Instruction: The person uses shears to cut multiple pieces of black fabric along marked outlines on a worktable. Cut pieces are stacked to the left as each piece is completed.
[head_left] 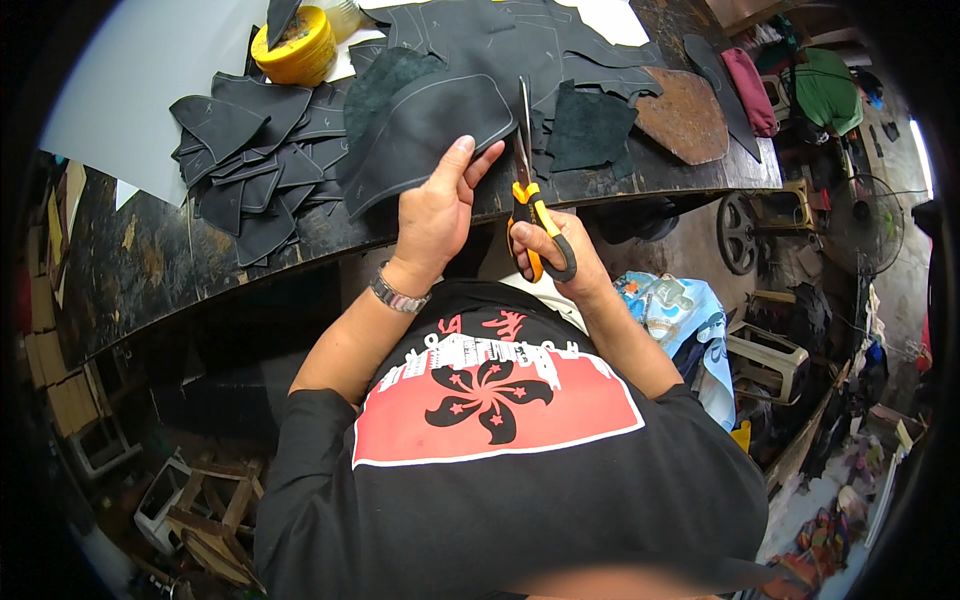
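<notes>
My left hand (pixel 441 205) pinches the near edge of a black leather piece (pixel 430 130) that has a pale line drawn along its border. The thumb lies on top and the fingers are partly under it. In my right hand (pixel 568 252) is a pair of scissors (pixel 524 185) with yellow and black handles. Their blades point away from me, close along the leather's right edge; they look nearly closed. Whether they touch the leather I cannot tell. A stack of cut black leather pieces (pixel 265 200) lies to the left, and a larger marked black sheet (pixel 490 40) lies beyond.
A yellow round tub (pixel 300 50) stands at the far left of the dark worktable (pixel 150 270). Further right lie a dark green-black scrap (pixel 590 125) and a brown board (pixel 685 115). A fan (pixel 865 225) and a plastic stool (pixel 765 360) are on the right, a wooden stool (pixel 215 510) lower left.
</notes>
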